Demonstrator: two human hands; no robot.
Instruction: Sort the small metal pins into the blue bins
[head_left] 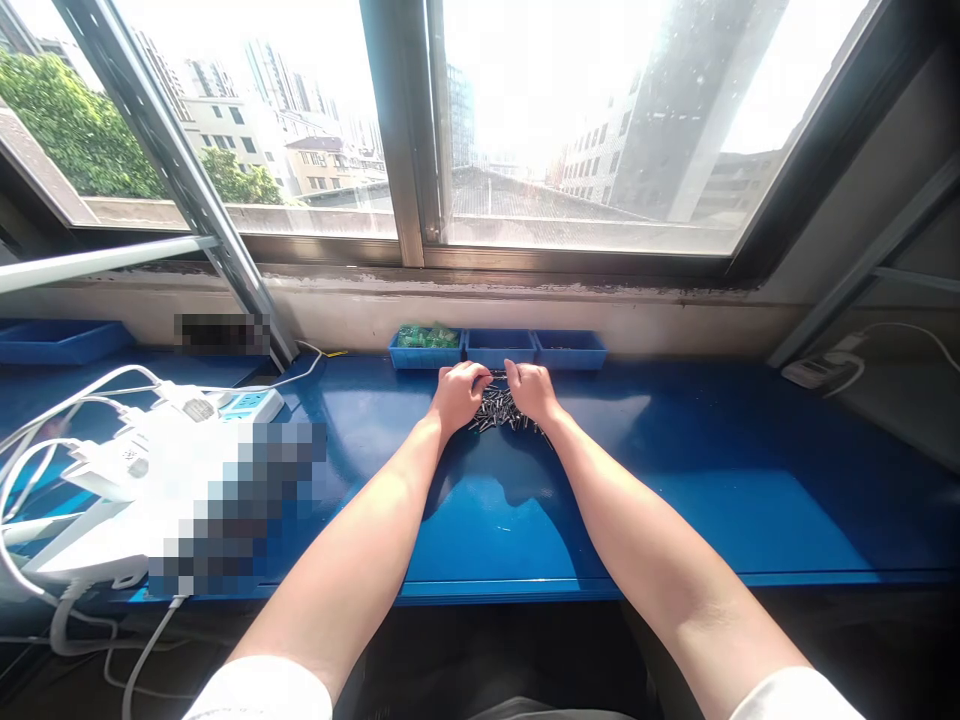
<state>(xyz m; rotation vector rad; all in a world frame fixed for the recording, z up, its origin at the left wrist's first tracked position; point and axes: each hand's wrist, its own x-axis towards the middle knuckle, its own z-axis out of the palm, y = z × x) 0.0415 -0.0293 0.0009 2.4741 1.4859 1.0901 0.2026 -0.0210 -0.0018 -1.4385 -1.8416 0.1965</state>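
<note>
A pile of small dark and silver metal pieces (499,410), slim like screws or pins, lies on the blue tabletop between my hands. At the left of the pile, my left hand (457,396) has its fingers curled in and its thumb pressed toward them. My right hand (534,391) is closed at the right side, thumb pointing forward. Thin pieces show between the fingertips of both hands, too small to make out. Just beyond stand three joined blue bins: the left bin (426,357) holds green bags (427,336), while the middle bin (500,356) and right bin (571,357) sit beside it.
White power strips with plugs and cables (127,465) crowd the left of the blue table (705,480). A blue tray (64,342) lies at the far left. A metal shelf post (187,190) rises in front of the window. Another plug (817,368) rests at the right.
</note>
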